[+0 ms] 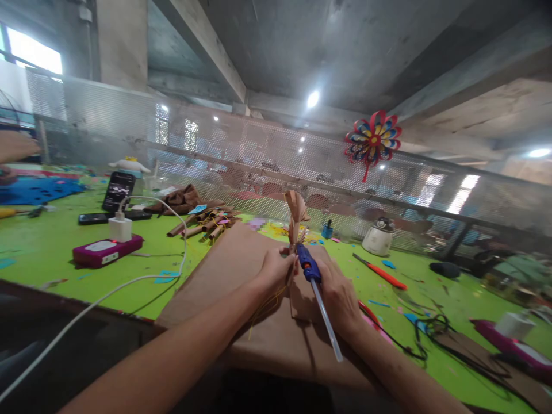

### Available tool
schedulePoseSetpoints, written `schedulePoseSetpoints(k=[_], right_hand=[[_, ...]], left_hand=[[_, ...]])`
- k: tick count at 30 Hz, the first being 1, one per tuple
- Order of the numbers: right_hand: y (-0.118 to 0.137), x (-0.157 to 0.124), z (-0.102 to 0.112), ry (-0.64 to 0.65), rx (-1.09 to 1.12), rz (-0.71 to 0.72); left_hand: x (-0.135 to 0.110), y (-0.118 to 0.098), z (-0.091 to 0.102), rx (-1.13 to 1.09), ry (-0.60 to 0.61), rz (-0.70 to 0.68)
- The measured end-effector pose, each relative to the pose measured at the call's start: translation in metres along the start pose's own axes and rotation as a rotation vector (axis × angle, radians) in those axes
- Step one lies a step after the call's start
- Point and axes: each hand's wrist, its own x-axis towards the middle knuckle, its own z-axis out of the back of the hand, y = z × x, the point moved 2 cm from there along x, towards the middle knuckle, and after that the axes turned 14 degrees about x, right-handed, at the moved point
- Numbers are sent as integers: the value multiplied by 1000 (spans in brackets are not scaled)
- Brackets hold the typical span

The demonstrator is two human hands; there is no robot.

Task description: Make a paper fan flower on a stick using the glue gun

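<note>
My left hand (278, 268) pinches the lower part of a folded brown paper piece (295, 211), which stands upright with a pleated fan at its top. Wrapped in my right hand (338, 290) is a blue hot glue gun (307, 263); a long clear glue stick (326, 319) sticks out of its back end toward me. The gun's front end is close to the paper piece beside my left fingers; whether they touch cannot be made out. Below both hands lies a large brown paper sheet (207, 290). Thin yellow string (269, 303) hangs under my left hand.
On the green table (56, 241), rolled brown paper tubes (209, 221) lie left. A purple power strip (107, 250) with a white cable is nearer. An orange-handled tool (383, 275) and black cords (431, 328) lie right. A perforated metal screen (259, 155) closes the back. Another person's arm (17, 146) shows far left.
</note>
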Motion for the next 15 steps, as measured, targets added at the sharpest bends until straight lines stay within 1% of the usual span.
schedulePoseSetpoints(k=[4,7,12,15], right_hand=[[-1,-3,-5,-8,-16,-1],[-2,-4,-7,-11,-11,3],[0,-3,-6,1,11,20],[2,-3,-5,9,13,18]], left_hand=[[3,3,1,9,-17,10],[3,4,1,-4,-27,-15],[3,5,2,28,-51,-34],[4,6,2,-25,-46,-9]])
